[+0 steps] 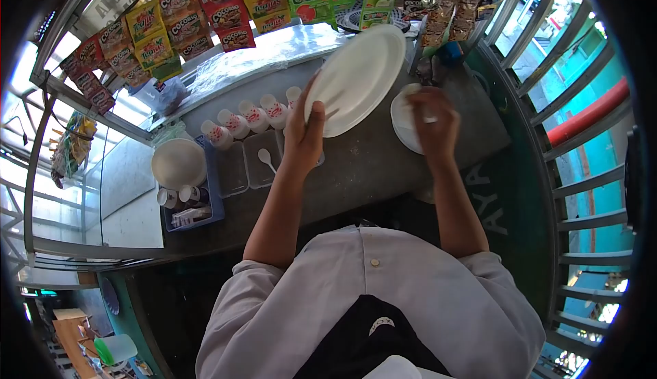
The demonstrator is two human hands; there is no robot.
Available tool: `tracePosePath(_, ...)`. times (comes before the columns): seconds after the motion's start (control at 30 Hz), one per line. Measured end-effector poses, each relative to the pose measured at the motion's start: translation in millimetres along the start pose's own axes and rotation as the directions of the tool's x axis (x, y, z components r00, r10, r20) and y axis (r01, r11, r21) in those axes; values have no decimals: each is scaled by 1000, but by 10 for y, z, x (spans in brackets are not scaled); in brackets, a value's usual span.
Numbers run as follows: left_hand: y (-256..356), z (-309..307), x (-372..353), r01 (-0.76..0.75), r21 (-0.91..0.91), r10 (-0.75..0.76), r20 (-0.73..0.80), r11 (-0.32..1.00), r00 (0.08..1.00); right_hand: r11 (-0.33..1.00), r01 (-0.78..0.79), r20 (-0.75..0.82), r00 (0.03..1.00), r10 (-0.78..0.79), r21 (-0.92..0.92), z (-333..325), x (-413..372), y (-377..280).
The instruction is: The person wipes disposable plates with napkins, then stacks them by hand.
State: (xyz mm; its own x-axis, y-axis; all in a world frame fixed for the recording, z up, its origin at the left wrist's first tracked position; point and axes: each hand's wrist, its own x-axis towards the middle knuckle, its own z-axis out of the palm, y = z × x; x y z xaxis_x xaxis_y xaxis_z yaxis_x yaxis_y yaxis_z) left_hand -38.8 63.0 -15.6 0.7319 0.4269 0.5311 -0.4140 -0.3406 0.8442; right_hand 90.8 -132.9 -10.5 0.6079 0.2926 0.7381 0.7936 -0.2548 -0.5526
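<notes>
My left hand [306,132] grips a white oval plate [366,78] by its near left edge, thumb over the rim. The plate is tilted up above the counter, its face toward me. My right hand [438,120] is closed and slightly smeared by motion, over a white round dish [405,132] on the counter. A small pale patch shows at its fingers, but I cannot make out what they hold. To the left of my left hand, a white plastic spoon [265,158] lies in a clear shallow container [259,177].
Several white cups with red print [252,115] line the counter's back. A blue basket [215,197] with small containers stands left, beside a white bowl [179,164]. Hanging sachets [222,9] cross the top. Metal bars [582,187] flank the counter on the right.
</notes>
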Motion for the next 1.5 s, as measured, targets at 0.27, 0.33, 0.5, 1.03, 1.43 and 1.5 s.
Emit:
tracePosePath(0.27, -61, -116, -45, 230, -519, -375, -193, 823, 907, 510, -533, 116, 759, 640, 675, -426, -90, 788)
tracePosePath(0.33, -117, -110, -57, 215, -560, -371, -180, 800, 911, 371, -590, 245, 711, 659, 717, -423, -88, 767)
tracePosePath(0.5, -14, 56, 17, 225, -549, -392, -208, 805, 896, 262, -698, 369, 614, 698, 666, -330, 130, 505)
tracePosePath(1.03, -187, 516, 143, 69, -71, -95, -478, 995, 873, 929, 144, 401, 871, -282, 342, -541, 566, 454)
tracePosePath(1.43, -690, 695, 4, 153, -839, -618, -249, 522, 746, 608, 636, 425, 439, -792, 475, -337, 555, 724)
tracePosePath(1.5, -703, 723, -29, 87, -840, -573, -286, 536, 768, 596, 605, 406, 436, -803, 528, -315, 505, 822)
